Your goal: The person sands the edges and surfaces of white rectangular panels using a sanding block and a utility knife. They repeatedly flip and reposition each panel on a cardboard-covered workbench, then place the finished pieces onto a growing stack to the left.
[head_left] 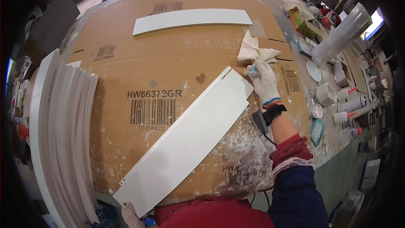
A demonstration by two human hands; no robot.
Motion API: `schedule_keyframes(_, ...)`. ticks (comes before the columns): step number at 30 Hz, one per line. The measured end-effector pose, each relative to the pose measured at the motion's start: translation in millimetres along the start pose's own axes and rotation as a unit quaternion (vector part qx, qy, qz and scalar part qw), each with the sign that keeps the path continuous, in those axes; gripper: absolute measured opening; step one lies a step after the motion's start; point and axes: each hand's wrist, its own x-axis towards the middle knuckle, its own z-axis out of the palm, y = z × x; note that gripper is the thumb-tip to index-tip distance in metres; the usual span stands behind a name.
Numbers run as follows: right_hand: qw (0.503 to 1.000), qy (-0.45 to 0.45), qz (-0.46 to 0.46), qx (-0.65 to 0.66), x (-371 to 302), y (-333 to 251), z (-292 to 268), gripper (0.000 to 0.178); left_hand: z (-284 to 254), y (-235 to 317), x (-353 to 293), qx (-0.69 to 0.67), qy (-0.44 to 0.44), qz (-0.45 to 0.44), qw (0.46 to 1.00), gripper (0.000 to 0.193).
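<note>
Head view shows a bench covered with flattened cardboard (177, 55), stained with dried white splashes toward the near edge. A stack of long curved strips (67, 135) lies along the left side. A long white board (185, 139) lies diagonally across the cardboard, its near corner at the lower edge of the picture and its notched far end up by the right hand. A second, narrower white strip (192, 20) lies apart at the far side. Glue bottles (350, 105) and small tubs crowd the right edge of the bench.

The right hand (263, 80), gloved in white, rests at the board's far end, fingers closed on a small blue-tipped item and a bunched cloth (255, 50) that trails beyond the board onto the cardboard. The left hand (130, 215), also gloved, shows only in part at the near corner of the board; its grip cannot be told.

Judgement: wiping appears to be in hand. The board ought to stay flat and steadied at the near end, and the cloth should run along the edge with even pressure, on a clean fold, clear of the dried residue nearby.
</note>
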Motion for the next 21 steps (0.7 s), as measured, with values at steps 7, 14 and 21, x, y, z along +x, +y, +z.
schedule_keyframes(7, 0.983, -0.09, 0.149, -0.057, -100.6, 11.7, 52.6, 0.036, -1.8, -21.8, -5.8, -0.046, 0.037, 0.061, 0.996, 0.054)
schedule_keyframes(14, 0.956, -0.19, 0.221, -0.015, -128.0, 52.6, 56.1, 0.035, 11.3, 6.6, 9.2, 0.054, 0.053, 0.124, 0.989, 0.061)
schedule_keyframes(21, 0.997, 0.058, -0.035, -0.03, -83.0, -2.0, -28.3, 0.029, 16.7, 4.7, 27.4, 0.002, 0.039, 0.094, 0.995, 0.062)
